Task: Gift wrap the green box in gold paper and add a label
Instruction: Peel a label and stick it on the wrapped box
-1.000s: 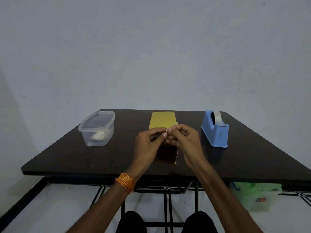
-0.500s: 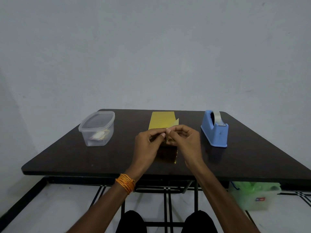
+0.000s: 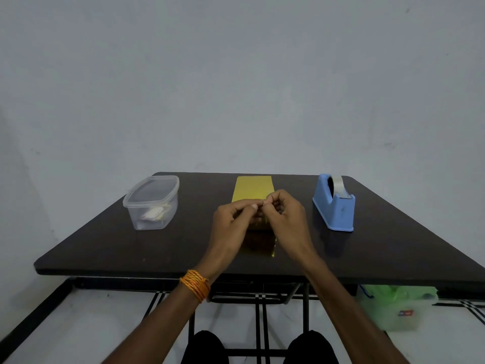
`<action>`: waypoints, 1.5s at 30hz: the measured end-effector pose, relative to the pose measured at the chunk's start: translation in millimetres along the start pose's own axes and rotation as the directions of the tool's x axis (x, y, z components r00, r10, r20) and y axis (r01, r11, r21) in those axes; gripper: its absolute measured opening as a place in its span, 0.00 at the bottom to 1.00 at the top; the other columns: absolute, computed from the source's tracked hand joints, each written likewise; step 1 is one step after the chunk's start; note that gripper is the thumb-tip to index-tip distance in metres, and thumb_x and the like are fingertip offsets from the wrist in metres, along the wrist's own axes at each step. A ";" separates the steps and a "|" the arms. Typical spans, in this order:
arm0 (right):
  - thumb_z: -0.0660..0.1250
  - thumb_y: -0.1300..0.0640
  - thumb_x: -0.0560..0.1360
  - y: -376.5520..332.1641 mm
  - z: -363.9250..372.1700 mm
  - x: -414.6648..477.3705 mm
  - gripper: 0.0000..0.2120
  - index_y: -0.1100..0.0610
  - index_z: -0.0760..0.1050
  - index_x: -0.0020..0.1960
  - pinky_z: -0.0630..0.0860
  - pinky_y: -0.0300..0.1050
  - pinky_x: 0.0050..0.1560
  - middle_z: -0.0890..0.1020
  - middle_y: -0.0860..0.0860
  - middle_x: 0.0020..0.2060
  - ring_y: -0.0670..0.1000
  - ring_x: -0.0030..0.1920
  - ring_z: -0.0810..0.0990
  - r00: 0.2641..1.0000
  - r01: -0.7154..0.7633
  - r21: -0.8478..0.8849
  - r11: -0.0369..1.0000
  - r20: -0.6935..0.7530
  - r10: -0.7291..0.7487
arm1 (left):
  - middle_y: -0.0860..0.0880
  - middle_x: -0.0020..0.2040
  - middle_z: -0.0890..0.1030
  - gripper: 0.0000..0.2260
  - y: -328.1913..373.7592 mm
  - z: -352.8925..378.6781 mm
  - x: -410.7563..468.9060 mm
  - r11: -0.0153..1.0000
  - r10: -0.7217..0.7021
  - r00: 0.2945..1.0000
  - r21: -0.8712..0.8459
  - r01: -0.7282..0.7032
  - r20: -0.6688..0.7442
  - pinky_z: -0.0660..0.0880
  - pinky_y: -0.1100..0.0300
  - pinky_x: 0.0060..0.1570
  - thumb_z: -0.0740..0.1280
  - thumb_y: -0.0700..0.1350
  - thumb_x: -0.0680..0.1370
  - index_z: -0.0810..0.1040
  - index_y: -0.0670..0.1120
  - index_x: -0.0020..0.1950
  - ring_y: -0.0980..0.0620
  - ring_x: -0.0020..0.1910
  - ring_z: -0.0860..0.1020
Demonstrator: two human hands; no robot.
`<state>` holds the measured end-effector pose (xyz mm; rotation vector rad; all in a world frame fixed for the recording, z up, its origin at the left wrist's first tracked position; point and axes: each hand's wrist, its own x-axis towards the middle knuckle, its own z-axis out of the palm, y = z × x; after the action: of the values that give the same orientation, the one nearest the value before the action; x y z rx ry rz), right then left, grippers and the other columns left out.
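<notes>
1. The tiny piece [image 3: 263,203] pinched between the left hand [image 3: 231,224] and right hand [image 3: 284,216] is too small to identify.
2. Both hands hide the middle of the gold paper [image 3: 253,189].
3. The clear container [image 3: 152,203] holds indistinct pale contents.

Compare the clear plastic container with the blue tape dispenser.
The clear plastic container is see-through, lidded and holds small pale items; the blue tape dispenser is opaque and carries a tape roll on top. The container is a rounded tub; the dispenser is a narrow wedge. The container stands left of the gold paper, the dispenser right. Both rest on the dark table, untouched.
</notes>
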<state>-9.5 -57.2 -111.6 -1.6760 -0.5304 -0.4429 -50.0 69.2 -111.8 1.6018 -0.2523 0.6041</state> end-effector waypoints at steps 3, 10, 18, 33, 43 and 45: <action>0.67 0.56 0.78 0.3 2.0 -3.3 0.08 0.59 0.75 0.43 0.74 0.39 0.35 0.80 0.52 0.35 0.44 0.35 0.75 1.000 0.001 0.029 1.000 0.001 -0.001 | 0.47 0.46 0.86 0.07 4.3 2.6 -0.6 0.998 -0.023 1.000 -0.063 0.023 -0.008 0.80 0.62 0.46 0.69 0.42 0.79 0.86 0.41 0.51 0.50 0.48 0.84; 0.66 0.59 0.78 0.8 1.7 -6.1 0.07 0.61 0.74 0.44 0.73 0.39 0.33 0.78 0.53 0.34 0.43 0.34 0.74 0.999 0.030 0.026 0.999 0.038 -0.031 | 0.38 0.45 0.85 0.07 7.4 -2.5 9.3 0.964 -0.196 0.980 -0.174 0.200 0.042 0.82 0.51 0.50 0.72 0.41 0.76 0.85 0.37 0.47 0.43 0.49 0.84; 0.66 0.52 0.74 -0.4 3.8 -6.6 0.08 0.56 0.74 0.41 0.72 0.41 0.35 0.77 0.47 0.32 0.44 0.34 0.73 0.999 -0.013 0.086 0.996 0.051 0.009 | 0.44 0.42 0.86 0.06 0.9 -4.1 8.3 0.992 -0.127 0.992 -0.018 0.126 -0.018 0.82 0.53 0.48 0.71 0.42 0.77 0.85 0.41 0.46 0.46 0.43 0.85; 0.67 0.68 0.73 6.4 -1.4 12.6 0.06 0.58 0.74 0.42 0.76 0.44 0.38 0.79 0.51 0.31 0.47 0.33 0.76 0.955 -0.186 0.272 0.944 -0.177 0.239 | 0.44 0.35 0.84 0.06 3.8 -41.4 12.4 0.968 -0.247 0.936 -0.109 0.226 -0.250 0.81 0.62 0.37 0.69 0.39 0.78 0.83 0.39 0.44 0.53 0.34 0.82; 0.69 0.64 0.77 14.9 20.9 18.2 0.05 0.60 0.82 0.43 0.82 0.46 0.43 0.83 0.52 0.34 0.50 0.37 0.82 0.940 -0.219 0.311 0.925 -0.186 0.285 | 0.43 0.38 0.83 0.04 13.9 -105.9 21.9 0.959 -0.277 0.827 -0.191 0.209 -0.489 0.80 0.66 0.37 0.69 0.38 0.78 0.82 0.41 0.44 0.53 0.35 0.81; 0.69 0.66 0.76 10.3 41.7 13.8 0.05 0.61 0.83 0.43 0.83 0.46 0.44 0.84 0.54 0.36 0.51 0.37 0.83 0.952 -0.240 0.340 0.909 -0.099 0.288 | 0.43 0.39 0.83 0.06 17.3 -113.0 22.5 0.967 -0.250 0.813 -0.180 0.181 -0.526 0.79 0.67 0.35 0.69 0.38 0.78 0.82 0.43 0.42 0.53 0.36 0.82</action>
<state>7.5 -16.0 -119.0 -1.3584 -0.2434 -0.2599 -65.9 181.0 -83.4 1.2528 0.3152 0.8232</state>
